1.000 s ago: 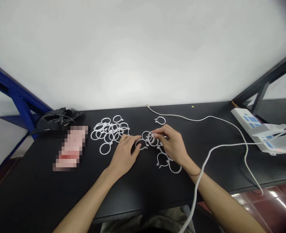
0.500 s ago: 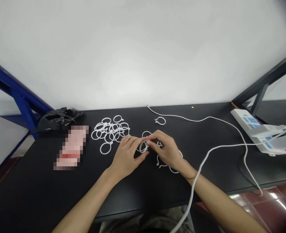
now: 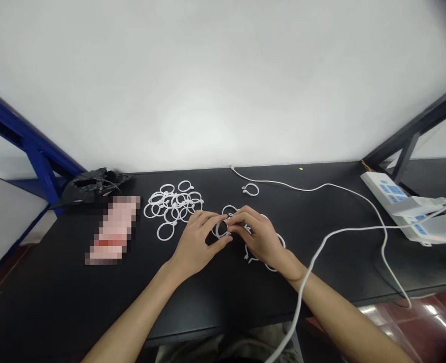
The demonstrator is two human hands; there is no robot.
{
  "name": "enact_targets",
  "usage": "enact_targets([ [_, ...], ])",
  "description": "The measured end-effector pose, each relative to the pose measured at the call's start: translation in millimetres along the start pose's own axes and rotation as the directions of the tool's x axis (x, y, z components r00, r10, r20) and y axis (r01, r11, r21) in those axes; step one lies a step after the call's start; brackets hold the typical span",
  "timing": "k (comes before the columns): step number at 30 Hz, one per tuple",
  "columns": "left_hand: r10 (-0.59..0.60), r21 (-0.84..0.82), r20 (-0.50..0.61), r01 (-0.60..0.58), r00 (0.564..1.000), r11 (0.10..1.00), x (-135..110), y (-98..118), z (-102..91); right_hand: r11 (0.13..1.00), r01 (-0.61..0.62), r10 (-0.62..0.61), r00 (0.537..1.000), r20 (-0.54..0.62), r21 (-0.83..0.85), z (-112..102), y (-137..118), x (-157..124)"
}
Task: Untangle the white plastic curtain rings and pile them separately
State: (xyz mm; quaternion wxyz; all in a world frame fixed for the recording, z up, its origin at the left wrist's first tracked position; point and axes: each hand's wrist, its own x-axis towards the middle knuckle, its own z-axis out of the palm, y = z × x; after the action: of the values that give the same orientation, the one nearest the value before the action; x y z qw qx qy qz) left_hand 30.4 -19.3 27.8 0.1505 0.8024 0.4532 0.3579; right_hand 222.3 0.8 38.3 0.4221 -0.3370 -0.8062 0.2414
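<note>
Between my two hands is a white plastic shower curtain ring point(image 3: 217, 233). My left hand point(image 3: 196, 242) steadies it between fingertips and thumb. My right hand point(image 3: 260, 237) pinches the ring's right side, and its fingers partly hide the joint there. Several more white rings lie under and around my right hand, among them one ring point(image 3: 272, 268) by the wrist; some of these have their ends apart. A pile of similar white rings point(image 3: 173, 214) is spread to the left of my left hand. One ring with parted ends point(image 3: 253, 193) lies farther back by itself.
A white cable point(image 3: 321, 252) crosses over my right forearm to a white power strip point(image 3: 411, 229) at the right. Crumpled black plastic point(image 3: 90, 184) and a blurred pinkish rectangular item point(image 3: 117, 227) lie left on the black table point(image 3: 207, 302). A white wall stands behind.
The fingers of my right hand have shifted slightly on the ring, which has turned a little. My left hand stays nearly in place, and the loose rings have not moved.
</note>
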Motion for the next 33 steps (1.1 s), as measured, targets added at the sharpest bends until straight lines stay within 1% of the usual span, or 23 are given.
enact_targets([
  [4,0.022,-0.005,-0.054,-0.022,0.998,1.000,0.4,-2.1,0.2,1.000,0.005,-0.004,0.999,0.037,-0.025,1.9,1.1,-2.1],
  [9,0.064,0.016,-0.109,-0.062,0.992,0.998,-0.7,-3.1,-0.9,1.000,0.002,-0.001,0.997,0.074,-0.014,-0.2,-2.9,-0.6],
  [14,0.091,0.011,-0.114,-0.091,0.989,0.996,-1.0,-2.6,0.1,1.000,-0.006,0.007,0.996,0.094,-0.012,-4.1,-5.6,1.8],
  [17,0.089,0.005,-0.104,-0.089,0.991,0.996,-1.1,-1.2,0.6,1.000,-0.006,0.006,0.997,0.082,-0.005,-3.1,-4.5,1.0],
  [20,0.073,0.048,-0.106,-0.068,0.992,0.997,-0.2,-2.1,-1.4,0.999,-0.016,0.017,0.999,0.035,-0.033,-2.0,-3.1,0.0],
  [22,0.047,0.122,-0.140,-0.030,0.989,0.992,1.4,-6.8,-5.6,0.994,-0.034,0.036,0.999,0.024,-0.108,-2.5,-2.4,-0.1],
  [24,-0.016,0.224,-0.203,0.062,0.979,0.973,3.5,-16.2,-12.5,0.973,-0.031,0.045,0.997,0.057,-0.228,-3.2,-1.7,-0.1],
  [26,-0.105,0.319,-0.281,0.196,0.954,0.927,5.1,-29.3,-20.9,0.935,0.006,0.044,0.990,0.134,-0.354,-3.3,-0.9,-0.5],
  [28,-0.186,0.369,-0.352,0.319,0.917,0.873,5.7,-43.7,-28.7,0.891,0.053,0.054,0.974,0.220,-0.450,-2.4,0.3,-1.4],
  [30,-0.247,0.383,-0.380,0.395,0.891,0.835,5.1,-56.5,-34.0,0.858,0.089,0.059,0.961,0.269,-0.506,-1.0,1.3,-2.3],
  [33,-0.285,0.395,-0.384,0.435,0.878,0.809,4.2,-67.0,-36.6,0.848,0.118,0.032,0.962,0.272,-0.517,0.0,2.1,-3.0],
])
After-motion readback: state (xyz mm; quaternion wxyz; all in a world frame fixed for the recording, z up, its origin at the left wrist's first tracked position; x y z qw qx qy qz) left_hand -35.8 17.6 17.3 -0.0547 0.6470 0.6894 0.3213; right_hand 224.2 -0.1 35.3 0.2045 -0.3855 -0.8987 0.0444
